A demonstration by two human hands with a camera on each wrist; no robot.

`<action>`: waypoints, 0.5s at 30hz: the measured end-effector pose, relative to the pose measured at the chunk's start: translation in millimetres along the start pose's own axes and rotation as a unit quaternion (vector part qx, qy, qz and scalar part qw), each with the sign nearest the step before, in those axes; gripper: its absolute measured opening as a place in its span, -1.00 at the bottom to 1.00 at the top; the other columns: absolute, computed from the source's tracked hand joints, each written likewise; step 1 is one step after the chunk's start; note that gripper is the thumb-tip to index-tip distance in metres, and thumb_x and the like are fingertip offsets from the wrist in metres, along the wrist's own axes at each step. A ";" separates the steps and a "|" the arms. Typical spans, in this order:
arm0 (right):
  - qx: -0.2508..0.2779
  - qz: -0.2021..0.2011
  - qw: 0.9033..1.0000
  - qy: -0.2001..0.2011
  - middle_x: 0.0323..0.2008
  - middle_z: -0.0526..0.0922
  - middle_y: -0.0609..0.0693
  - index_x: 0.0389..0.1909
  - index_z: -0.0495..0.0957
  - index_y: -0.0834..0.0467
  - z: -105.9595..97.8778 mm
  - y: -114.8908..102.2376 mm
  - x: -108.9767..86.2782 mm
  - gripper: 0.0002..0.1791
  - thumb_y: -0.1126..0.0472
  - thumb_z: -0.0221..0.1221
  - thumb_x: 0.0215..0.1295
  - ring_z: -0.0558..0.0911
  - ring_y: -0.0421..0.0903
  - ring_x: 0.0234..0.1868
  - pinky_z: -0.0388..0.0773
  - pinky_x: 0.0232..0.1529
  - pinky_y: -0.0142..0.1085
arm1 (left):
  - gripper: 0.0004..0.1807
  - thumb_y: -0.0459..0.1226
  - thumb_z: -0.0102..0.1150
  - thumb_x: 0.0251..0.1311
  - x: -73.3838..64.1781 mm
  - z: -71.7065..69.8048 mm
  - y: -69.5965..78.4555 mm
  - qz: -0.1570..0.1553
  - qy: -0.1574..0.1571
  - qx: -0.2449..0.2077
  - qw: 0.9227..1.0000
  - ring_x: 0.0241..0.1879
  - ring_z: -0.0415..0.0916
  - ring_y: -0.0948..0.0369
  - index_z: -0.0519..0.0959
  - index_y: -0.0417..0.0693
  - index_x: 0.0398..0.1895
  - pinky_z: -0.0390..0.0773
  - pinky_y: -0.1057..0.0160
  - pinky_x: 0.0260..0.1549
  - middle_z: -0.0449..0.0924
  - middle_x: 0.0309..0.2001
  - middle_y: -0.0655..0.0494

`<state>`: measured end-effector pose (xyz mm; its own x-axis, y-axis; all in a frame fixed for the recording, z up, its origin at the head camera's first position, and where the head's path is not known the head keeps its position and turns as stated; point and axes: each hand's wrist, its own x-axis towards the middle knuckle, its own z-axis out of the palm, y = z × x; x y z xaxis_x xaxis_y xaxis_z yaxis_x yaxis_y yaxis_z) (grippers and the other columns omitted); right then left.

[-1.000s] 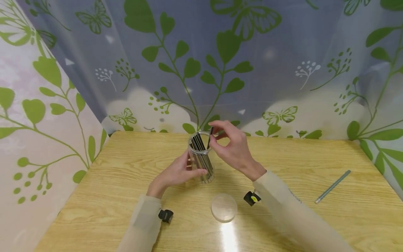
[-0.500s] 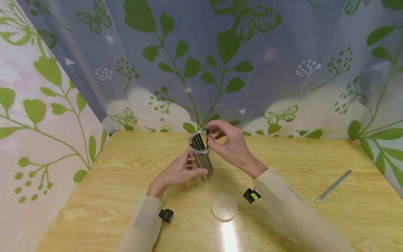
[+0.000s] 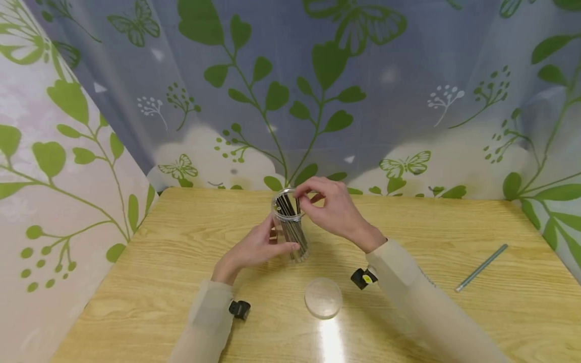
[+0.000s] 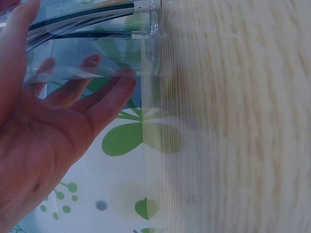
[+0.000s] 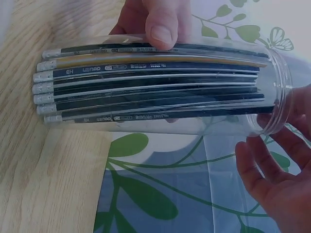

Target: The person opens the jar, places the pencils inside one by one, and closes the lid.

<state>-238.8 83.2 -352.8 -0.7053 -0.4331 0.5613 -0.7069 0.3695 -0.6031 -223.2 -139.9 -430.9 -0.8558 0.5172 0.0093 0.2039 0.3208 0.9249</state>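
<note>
A clear plastic jar (image 3: 287, 227) stands on the table with several dark pencils (image 5: 155, 87) inside, their eraser ends at the bottom. One pencil in it is yellow. My left hand (image 3: 257, 248) grips the jar from the left side, thumb across its front; the left wrist view shows its palm (image 4: 53, 131) beside the clear wall. At the jar's mouth, my right hand (image 3: 333, 209) pinches the upper end of a pencil (image 3: 297, 205) whose lower length is inside the jar. In the right wrist view, the right fingers (image 5: 255, 167) lie around the rim.
A round clear lid (image 3: 323, 298) lies on the wooden table (image 3: 150, 282) in front of the jar. One loose pencil (image 3: 481, 268) lies at the right. A patterned curtain (image 3: 290, 101) hangs right behind the table's back edge.
My right hand has moved slightly left and down toward the jar's mouth, and the pinched pencil has sunk deeper into the jar. The left hand and jar have stayed in place.
</note>
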 end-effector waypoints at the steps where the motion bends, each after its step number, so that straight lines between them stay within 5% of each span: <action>1: 0.000 -0.001 1.000 -0.001 -0.21 0.78 0.00 -0.20 0.74 0.16 0.0 0.3 -0.2 -0.79 0.39 0.14 0.34 0.70 -0.10 -0.16 0.76 -0.20 -0.27 | -0.04 -0.16 0.40 0.29 0.3 0.0 -0.2 0.002 -0.001 -0.001 1.000 0.29 0.52 -0.01 0.02 0.26 0.62 0.59 0.03 0.31 0.45 0.33 0.04; 9: 0.010 -0.006 1.000 -0.024 -0.20 0.79 -0.10 -0.23 0.78 0.08 -1.8 -1.6 -2.3 -0.75 0.37 0.15 0.28 0.62 -0.13 -0.07 0.70 -0.07 -0.21 | -0.06 -0.19 0.39 0.29 1.7 -0.5 -1.4 0.007 -0.005 -0.003 1.000 0.29 0.52 -0.01 0.03 0.28 0.61 0.59 0.02 0.32 0.47 0.30 0.02; 15: 0.036 0.019 0.998 -0.039 -0.16 0.76 -0.06 -0.07 0.77 0.08 -2.4 -2.0 -6.5 -0.73 0.34 0.16 0.36 0.61 -0.13 -0.04 0.73 -0.02 -0.13 | -0.04 -0.18 0.41 0.28 1.3 -0.3 -1.7 0.002 0.002 0.001 1.000 0.28 0.52 -0.02 0.02 0.26 0.61 0.57 0.02 0.33 0.47 0.30 0.03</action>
<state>-232.9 87.3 -353.8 -0.7233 -0.4834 0.4931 -0.6719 0.3279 -0.6641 -224.9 -140.0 -432.4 -0.8568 0.5155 0.0136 0.2075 0.3204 0.9243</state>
